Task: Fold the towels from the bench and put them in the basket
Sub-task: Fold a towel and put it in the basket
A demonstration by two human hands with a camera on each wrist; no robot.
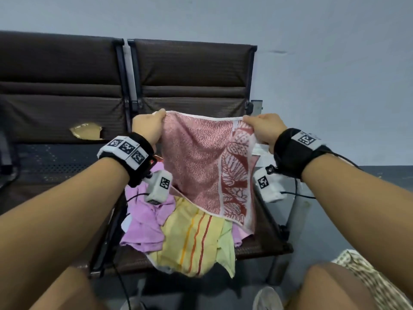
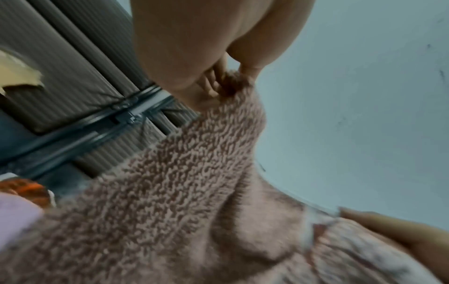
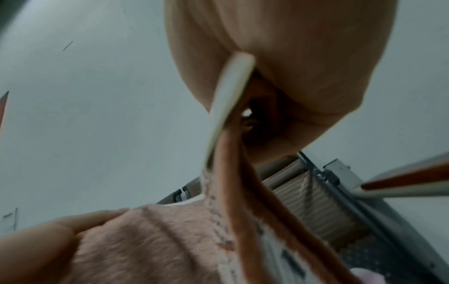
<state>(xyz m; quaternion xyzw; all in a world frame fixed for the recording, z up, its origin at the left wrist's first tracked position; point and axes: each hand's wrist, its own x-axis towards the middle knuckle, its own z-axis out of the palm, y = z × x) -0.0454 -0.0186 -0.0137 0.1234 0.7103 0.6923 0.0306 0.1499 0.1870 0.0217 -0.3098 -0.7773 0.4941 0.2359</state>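
Your knees sit at the bottom of the head view, with your forearms reaching forward above them. Below your wrists, a yellow striped towel (image 1: 194,238) and a lilac towel (image 1: 145,222) lie crumpled together on the bench seat (image 1: 261,240), touching and partly overlapping.

Your left hand (image 1: 148,128) pinches the upper left corner of the pink patterned towel (image 1: 201,157), thumb and fingers closed on the white hem. Your right hand (image 1: 264,128) pinches the upper right corner in the same manner. The top edge runs nearly level between both hands. The towel hangs from this edge, spread flat and facing you, with its red leaf-patterned band on the right side. Its lower edge drapes onto the yellow striped towel.

In the left wrist view, the fingers (image 2: 213,84) gather the terry cloth at the corner. The right wrist view shows the hem (image 3: 230,100) drawn into the closed fingers.

Behind the towel stand the brown padded backrests (image 1: 192,70), one torn at the left, then the pale wall (image 1: 335,63).
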